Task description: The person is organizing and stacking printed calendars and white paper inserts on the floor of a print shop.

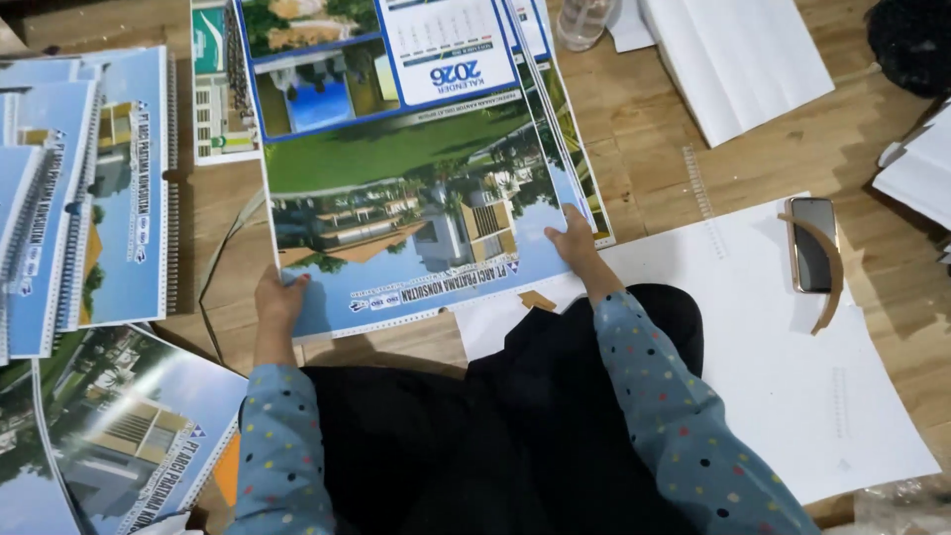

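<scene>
You held the calendar sheets (pixel 416 198) by their near corners over the wooden floor (pixel 644 178), left hand (pixel 277 302) and right hand (pixel 575 243) each pinching (light, glossy, probably floppy and slippery).

Wooden plank floor (pixel 644 168), worn and scuffed; white paper sheets (pixel 792 376) spread on it; indoor light, soft shadows.

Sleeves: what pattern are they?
Grey-blue sleeves with small multicoloured polka dots, seen in the head view.

Phone (pixel 813 244) on white sheet (pixel 792 396); bound calendars (pixel 89 188) stacked left; clear cup (pixel 582 22) top.
</scene>
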